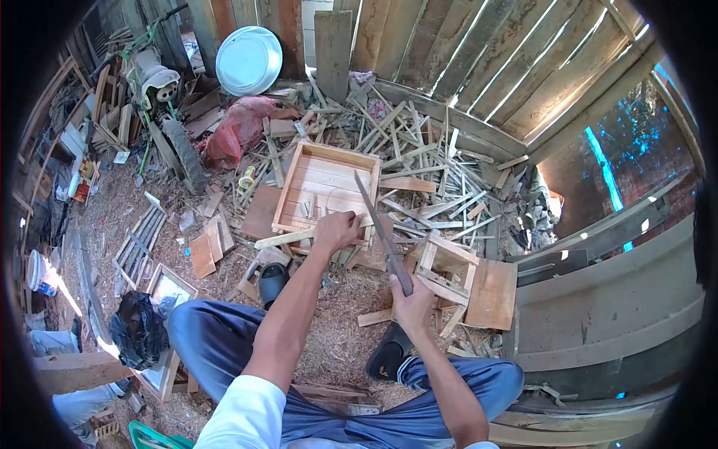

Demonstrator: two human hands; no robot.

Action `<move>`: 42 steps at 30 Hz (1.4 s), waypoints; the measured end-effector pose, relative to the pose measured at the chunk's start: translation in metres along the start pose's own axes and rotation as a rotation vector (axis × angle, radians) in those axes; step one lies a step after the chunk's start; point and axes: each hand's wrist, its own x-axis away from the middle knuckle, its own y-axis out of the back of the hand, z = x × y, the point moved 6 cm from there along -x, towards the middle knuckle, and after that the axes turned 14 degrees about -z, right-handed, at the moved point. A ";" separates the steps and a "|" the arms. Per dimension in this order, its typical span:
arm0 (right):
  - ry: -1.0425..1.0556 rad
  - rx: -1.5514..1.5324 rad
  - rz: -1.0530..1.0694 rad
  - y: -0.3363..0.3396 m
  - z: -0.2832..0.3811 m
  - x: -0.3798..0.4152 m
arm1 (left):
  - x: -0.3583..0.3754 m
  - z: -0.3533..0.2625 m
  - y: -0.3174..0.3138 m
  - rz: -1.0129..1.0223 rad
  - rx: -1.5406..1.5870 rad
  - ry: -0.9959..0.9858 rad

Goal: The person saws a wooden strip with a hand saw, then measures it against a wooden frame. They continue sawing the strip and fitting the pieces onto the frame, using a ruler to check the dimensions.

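Note:
My left hand (338,232) is closed around a thin wooden strip (287,239), which lies across the near edge of a shallow wooden box (287,184). The box has a slatted bottom, with a few small wood pieces inside. In my right hand (413,303) is a machete (384,238), gripped by its handle. Its long blade slants up and to the left, crossing over the box's right side in this view. Just right of the machete stands a small wooden frame (452,250) made of short battens.
Wood offcuts (419,157) are heaped behind the box. A flat board (491,293) leans by the frame. Farther back are a pink plastic bag (238,131) and a light blue basin (249,61). A black plastic bag (138,325) lies at left, near another person's legs (82,408).

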 end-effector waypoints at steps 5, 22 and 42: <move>-0.002 -0.101 -0.059 -0.013 -0.030 0.012 | -0.001 -0.001 -0.001 0.057 -0.037 -0.002; -0.147 -0.148 0.171 -0.025 -0.036 0.013 | 0.002 -0.014 0.010 -0.086 -0.085 -0.088; -0.108 -0.054 0.125 -0.011 -0.047 0.037 | 0.002 -0.010 0.003 -0.020 -0.097 -0.009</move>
